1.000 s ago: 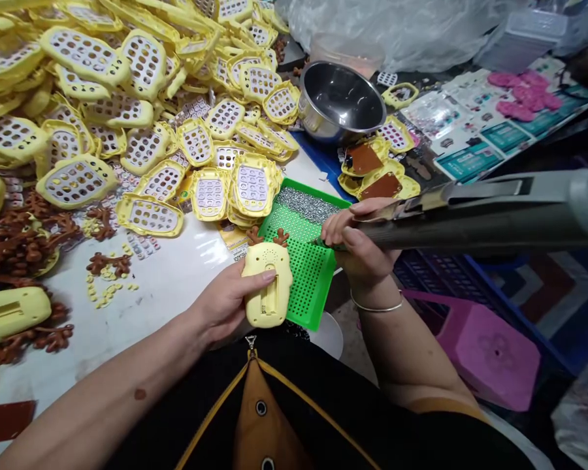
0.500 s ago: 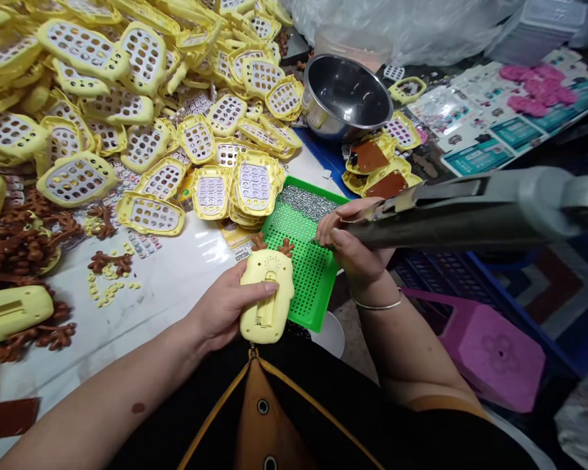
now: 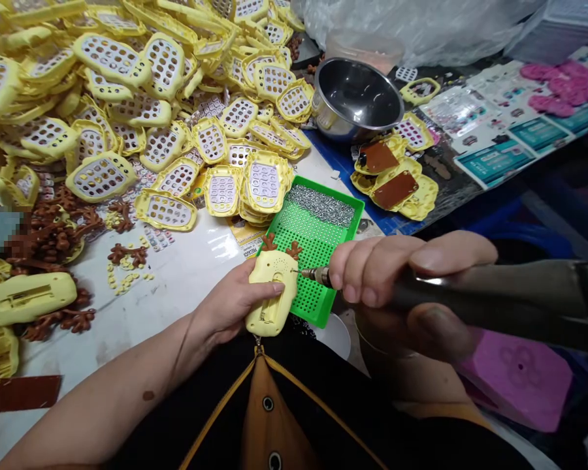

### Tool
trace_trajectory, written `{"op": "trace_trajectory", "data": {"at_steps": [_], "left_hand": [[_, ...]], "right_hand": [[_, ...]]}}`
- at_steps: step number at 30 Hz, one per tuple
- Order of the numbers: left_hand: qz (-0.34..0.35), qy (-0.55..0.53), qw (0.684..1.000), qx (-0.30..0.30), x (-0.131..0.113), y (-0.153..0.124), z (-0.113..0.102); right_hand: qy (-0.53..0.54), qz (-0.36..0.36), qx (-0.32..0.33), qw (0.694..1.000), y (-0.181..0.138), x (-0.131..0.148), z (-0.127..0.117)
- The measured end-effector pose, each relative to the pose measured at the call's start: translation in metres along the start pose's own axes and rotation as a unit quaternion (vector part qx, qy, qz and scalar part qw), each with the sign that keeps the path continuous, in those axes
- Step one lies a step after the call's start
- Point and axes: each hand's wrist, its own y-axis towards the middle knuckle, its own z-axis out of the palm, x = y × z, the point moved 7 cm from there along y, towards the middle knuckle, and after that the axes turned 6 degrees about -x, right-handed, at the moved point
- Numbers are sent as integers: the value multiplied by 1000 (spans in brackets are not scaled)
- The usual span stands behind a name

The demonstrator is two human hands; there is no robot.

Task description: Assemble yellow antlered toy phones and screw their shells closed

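A yellow toy phone (image 3: 267,312) with brown antlers, its back with the battery slot facing me, sits in my left hand (image 3: 232,297), thumb across the back. My right hand (image 3: 387,271) is wrapped round a dark electric screwdriver (image 3: 494,297). The screwdriver's tip meets the toy's upper right corner, near the right antler; whether a screw is on it is too small to tell. Just behind the toy lies a green perforated tray (image 3: 318,300) with a heap of small metal screws (image 3: 321,205) at its far end.
Yellow toy shells (image 3: 112,59) are piled at the far left. Brown antler pieces (image 3: 127,254) lie on the white table at left. A steel bowl (image 3: 357,98) stands behind the tray. A pink stool (image 3: 519,378) is at lower right.
My right hand has swung the screwdriver down and toward me from over the tray, bringing its tip to the toy phone's corner. The left hand keeps its hold; the view has shifted slightly.
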Motion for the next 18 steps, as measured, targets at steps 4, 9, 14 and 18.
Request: {"op": "trace_trajectory", "data": {"at_steps": [4,9,14,18], "left_hand": [[-4,4,1000,-3,-1,-1,1],[4,28,1000,-14,-2,-5,-1],[36,55,998,6,-3,-9,0],[54,54,997,28,-3,-12,3]], "right_hand": [[13,26,-29,999,3,-8,2],[28,87,-72,993,11,-10,-5],[23,147,-123,981,15,-10,-15],[2,154,-114,982,14,-9,-14]]}}
